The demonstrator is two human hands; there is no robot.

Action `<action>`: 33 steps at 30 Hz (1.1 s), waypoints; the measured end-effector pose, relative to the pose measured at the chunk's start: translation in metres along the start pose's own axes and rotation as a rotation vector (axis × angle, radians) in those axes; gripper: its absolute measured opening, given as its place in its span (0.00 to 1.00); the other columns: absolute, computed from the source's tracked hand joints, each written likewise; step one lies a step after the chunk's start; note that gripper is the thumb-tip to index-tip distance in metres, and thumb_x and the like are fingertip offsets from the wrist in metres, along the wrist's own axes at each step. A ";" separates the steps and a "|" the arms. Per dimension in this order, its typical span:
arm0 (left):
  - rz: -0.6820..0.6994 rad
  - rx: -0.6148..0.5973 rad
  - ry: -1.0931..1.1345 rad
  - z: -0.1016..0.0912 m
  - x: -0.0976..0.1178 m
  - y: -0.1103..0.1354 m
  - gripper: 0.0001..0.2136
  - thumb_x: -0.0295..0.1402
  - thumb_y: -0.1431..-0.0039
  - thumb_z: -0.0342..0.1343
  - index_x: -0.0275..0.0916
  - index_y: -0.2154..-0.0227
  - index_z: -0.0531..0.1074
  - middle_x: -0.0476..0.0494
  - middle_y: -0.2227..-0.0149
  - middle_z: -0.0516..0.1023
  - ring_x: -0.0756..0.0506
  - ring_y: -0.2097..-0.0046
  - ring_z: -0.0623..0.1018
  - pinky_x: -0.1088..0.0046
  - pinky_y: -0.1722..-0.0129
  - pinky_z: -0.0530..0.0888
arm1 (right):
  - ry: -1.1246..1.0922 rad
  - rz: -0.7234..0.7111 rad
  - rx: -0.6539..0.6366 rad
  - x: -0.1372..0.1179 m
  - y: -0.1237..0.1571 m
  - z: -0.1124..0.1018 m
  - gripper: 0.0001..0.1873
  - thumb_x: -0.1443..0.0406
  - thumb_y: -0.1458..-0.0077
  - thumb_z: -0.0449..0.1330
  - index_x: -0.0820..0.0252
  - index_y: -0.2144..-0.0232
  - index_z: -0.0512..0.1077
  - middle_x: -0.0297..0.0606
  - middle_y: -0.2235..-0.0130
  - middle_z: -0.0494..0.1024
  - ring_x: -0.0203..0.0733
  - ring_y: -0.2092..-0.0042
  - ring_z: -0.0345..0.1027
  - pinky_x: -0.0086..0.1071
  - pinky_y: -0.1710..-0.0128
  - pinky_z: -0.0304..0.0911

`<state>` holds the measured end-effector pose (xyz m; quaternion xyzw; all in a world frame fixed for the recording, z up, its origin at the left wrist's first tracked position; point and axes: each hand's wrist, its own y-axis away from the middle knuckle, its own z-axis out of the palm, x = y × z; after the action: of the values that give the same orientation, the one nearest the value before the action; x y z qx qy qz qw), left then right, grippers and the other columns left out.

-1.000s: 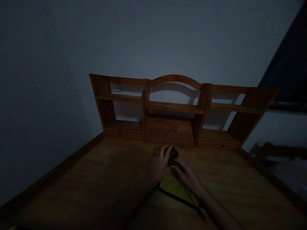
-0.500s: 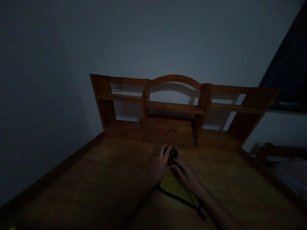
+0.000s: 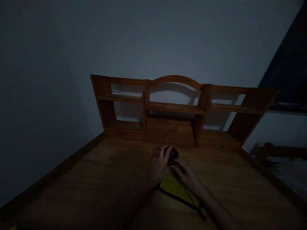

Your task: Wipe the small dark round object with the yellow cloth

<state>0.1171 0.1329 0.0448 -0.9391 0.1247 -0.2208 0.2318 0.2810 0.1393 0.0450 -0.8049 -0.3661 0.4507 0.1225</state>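
My left hand (image 3: 160, 166) is closed with its fingers curled over the left side of a dark, shiny thing that looks like a pair of sunglasses (image 3: 173, 153). From the right, my right hand (image 3: 188, 175) grips the near side of the same thing with thumb and fingers. Fingers cover much of it, and the dim light hides its details. Under and between the hands lies a yellow-green cloth (image 3: 176, 188) with a black edge and a short black end at its lower right; whether it is a pouch I cannot tell.
Both hands are over a wooden desktop (image 3: 96, 179) with raised side edges. A wooden shelf unit (image 3: 175, 107) with several compartments stands at the back against the wall (image 3: 153, 38). A socket (image 3: 116, 88) shows through its left side. Something yellow (image 3: 12, 228) peeks in at the bottom left corner.
Barely anything differs. The fingers of my right hand have shifted slightly on the dark sunglasses; the left hand and cloth stay in place.
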 end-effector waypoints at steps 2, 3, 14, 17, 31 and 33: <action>-0.006 -0.005 -0.019 0.001 -0.001 0.000 0.36 0.28 0.48 0.54 0.49 0.38 0.46 0.42 0.39 0.55 0.42 0.53 0.74 0.68 0.58 0.74 | -0.001 0.005 0.001 0.000 0.000 0.000 0.14 0.62 0.40 0.55 0.53 0.52 0.69 0.39 0.50 0.73 0.45 0.48 0.67 0.41 0.47 0.62; -0.008 -0.006 -0.029 0.002 -0.001 0.000 0.36 0.28 0.48 0.54 0.49 0.38 0.46 0.42 0.39 0.55 0.42 0.53 0.74 0.68 0.58 0.74 | -0.002 0.006 0.003 0.001 0.000 0.000 0.14 0.62 0.40 0.56 0.53 0.52 0.70 0.39 0.50 0.73 0.45 0.49 0.67 0.40 0.47 0.62; 0.061 -0.043 -0.074 -0.001 -0.001 0.001 0.38 0.26 0.47 0.53 0.50 0.37 0.41 0.43 0.38 0.52 0.41 0.49 0.71 0.65 0.55 0.75 | 0.019 0.017 0.025 0.006 0.001 0.004 0.14 0.60 0.43 0.59 0.54 0.55 0.71 0.41 0.52 0.74 0.48 0.49 0.67 0.42 0.48 0.63; 0.101 -0.050 -0.098 -0.003 0.000 0.002 0.40 0.24 0.49 0.52 0.49 0.37 0.40 0.43 0.37 0.52 0.41 0.47 0.70 0.65 0.54 0.74 | 0.020 0.016 0.008 0.005 0.000 0.003 0.12 0.61 0.43 0.59 0.54 0.56 0.72 0.40 0.53 0.74 0.47 0.50 0.67 0.42 0.48 0.63; 0.108 -0.030 -0.117 0.000 -0.001 0.001 0.38 0.25 0.47 0.52 0.48 0.37 0.41 0.41 0.37 0.52 0.41 0.49 0.71 0.63 0.55 0.74 | -0.002 -0.015 -0.007 0.005 0.001 0.002 0.13 0.63 0.42 0.57 0.53 0.54 0.71 0.41 0.50 0.73 0.47 0.48 0.66 0.42 0.47 0.62; 0.098 -0.029 -0.118 0.000 0.000 0.001 0.38 0.25 0.48 0.52 0.48 0.37 0.41 0.42 0.37 0.52 0.41 0.49 0.72 0.64 0.55 0.75 | -0.007 -0.009 -0.015 0.005 0.001 0.001 0.13 0.63 0.42 0.57 0.53 0.54 0.70 0.41 0.51 0.73 0.47 0.48 0.66 0.42 0.48 0.63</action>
<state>0.1168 0.1322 0.0445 -0.9466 0.1599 -0.1515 0.2356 0.2818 0.1418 0.0406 -0.8026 -0.3734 0.4501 0.1171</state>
